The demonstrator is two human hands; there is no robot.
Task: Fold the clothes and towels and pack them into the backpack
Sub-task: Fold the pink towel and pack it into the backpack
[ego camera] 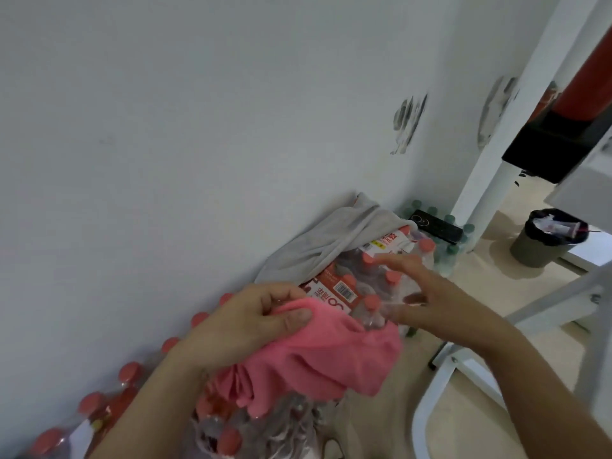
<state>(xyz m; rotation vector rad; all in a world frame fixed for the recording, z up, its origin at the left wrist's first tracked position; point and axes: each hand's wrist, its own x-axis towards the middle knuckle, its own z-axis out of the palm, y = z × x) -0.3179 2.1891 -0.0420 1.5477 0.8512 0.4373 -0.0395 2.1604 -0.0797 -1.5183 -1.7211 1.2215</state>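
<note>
Pink soft towel, bunched on the near edge of a shrink-wrapped pack of red-capped bottles, looks light and limp, best taken by its hem, which the left hand pinches while the right hand spreads its fingers wide, empty.

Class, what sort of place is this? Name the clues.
Probably a storage corner of an office or workroom: shrink-wrapped packs of red-capped clear plastic water bottles lined along the white wall, a round grey bin with a black liner, and a white metal furniture frame.
</note>
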